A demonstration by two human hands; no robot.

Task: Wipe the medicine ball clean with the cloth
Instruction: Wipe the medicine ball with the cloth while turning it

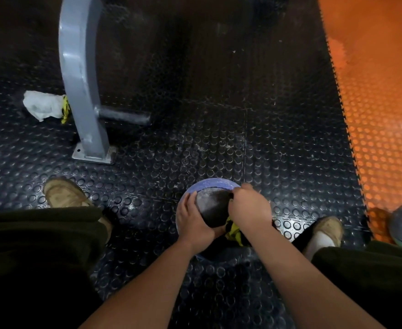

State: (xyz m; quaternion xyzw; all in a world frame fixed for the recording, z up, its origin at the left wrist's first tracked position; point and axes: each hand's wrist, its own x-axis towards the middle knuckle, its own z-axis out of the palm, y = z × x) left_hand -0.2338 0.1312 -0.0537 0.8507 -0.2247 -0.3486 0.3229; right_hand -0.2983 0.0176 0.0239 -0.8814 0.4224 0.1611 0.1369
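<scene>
On studded mat (195, 138) — medicine ball (213, 205), purple rim, dusty dark panel.

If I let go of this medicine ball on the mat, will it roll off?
It may roll a little: the medicine ball is round, and your left hand is cupping its side. The studded mat probably grips it, so likely not far.

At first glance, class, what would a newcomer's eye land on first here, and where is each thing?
Low in the middle, the left hand holds a purple medicine ball on the black studded floor while the right hand grips a yellow-and-black cloth against it. A curved grey post stands at upper left, and a bright orange mat fills the right side.
</scene>
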